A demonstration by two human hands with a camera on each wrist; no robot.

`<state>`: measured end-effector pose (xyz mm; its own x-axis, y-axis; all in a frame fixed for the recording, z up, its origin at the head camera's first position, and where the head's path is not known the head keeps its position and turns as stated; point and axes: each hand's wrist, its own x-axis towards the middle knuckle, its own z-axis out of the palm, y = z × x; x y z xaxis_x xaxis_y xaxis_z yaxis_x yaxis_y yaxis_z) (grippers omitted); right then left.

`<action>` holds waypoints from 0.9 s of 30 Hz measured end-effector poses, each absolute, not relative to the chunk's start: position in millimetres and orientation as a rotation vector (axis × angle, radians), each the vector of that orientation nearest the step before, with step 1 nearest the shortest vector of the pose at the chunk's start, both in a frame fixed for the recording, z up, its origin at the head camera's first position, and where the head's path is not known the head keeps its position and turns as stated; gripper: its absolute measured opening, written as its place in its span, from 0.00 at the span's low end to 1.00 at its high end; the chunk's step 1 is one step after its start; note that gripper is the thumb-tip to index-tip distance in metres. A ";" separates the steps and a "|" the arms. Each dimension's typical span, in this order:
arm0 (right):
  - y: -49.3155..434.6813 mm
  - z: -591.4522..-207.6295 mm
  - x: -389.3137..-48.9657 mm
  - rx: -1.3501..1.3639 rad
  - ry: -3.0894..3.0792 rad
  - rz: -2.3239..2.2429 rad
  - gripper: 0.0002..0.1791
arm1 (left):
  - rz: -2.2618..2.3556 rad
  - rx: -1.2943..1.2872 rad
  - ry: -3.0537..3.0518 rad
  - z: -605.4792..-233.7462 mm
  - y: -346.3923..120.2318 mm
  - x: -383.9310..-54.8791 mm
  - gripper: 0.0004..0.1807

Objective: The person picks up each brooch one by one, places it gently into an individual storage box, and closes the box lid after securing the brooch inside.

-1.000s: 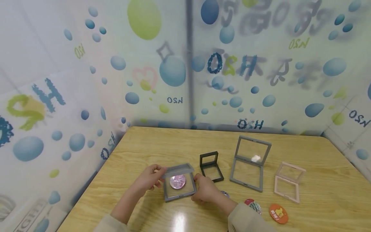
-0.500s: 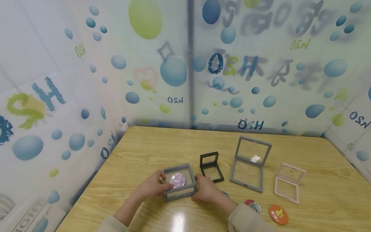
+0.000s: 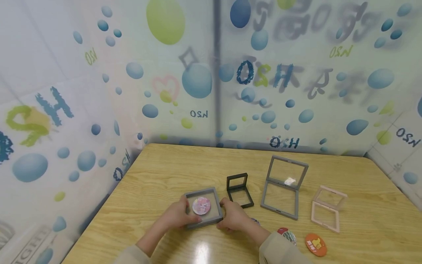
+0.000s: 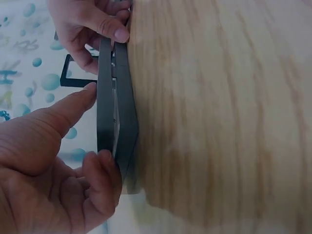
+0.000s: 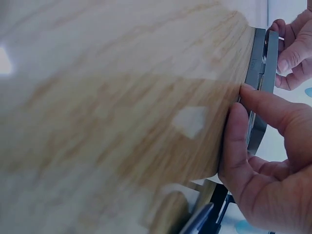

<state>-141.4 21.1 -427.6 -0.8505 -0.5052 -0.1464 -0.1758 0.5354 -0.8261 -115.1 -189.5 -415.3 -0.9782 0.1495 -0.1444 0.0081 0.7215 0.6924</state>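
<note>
1. Left hand (image 3: 177,214) pinches the grey frame's (image 3: 211,221) left side, fingers curled.
2. Right hand (image 3: 233,215) grips its right edge, fingers bent.
3. The frame, holding a pink badge (image 3: 201,205), sits on the desk (image 3: 158,172) beside a black frame (image 3: 243,205).

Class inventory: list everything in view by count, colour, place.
Table: one, tan, foreground
Held frame: one, grey, leftmost
Framed badge: one, pink, inside held frame
Small frame: one, black, centre
Large frame: one, grey, farther right
Pale frame: one, pink, farthest right
Orange badge: one, orange, near right
Patterned badge: one, red and green, beside orange badge
Bluish badge: one, bluish, partly hidden, left of patterned badge
Backdrop: one, pale, behind table
Sleeves: two, beige, bottom
Left hand grip: one, bare, held frame's left
Right hand grip: one, bare, held frame's right
</note>
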 end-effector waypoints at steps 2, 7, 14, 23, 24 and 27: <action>21.2 -428.0 -141.6 -0.567 2.414 -1.229 0.33 | 0.985 0.131 2.810 -414.3 -187.4 -116.2 0.37; 22.1 -428.0 -141.6 -0.572 2.419 -1.222 0.33 | 0.705 0.131 2.976 -410.5 -179.9 -119.3 0.51; 21.3 -427.0 -140.5 -0.569 2.402 -1.232 0.33 | 0.593 0.100 3.025 -409.5 -170.4 -123.3 0.56; 20.8 -427.5 -141.2 -0.586 2.433 -1.215 0.32 | 0.557 0.096 3.024 -406.3 -167.3 -126.1 0.54; 20.9 -427.6 -141.3 -0.590 2.435 -1.214 0.32 | 0.558 0.098 3.024 -405.7 -167.1 -126.1 0.53; 21.3 -427.6 -141.7 -0.594 2.436 -1.213 0.32 | 0.550 0.103 3.026 -404.0 -166.7 -126.1 0.53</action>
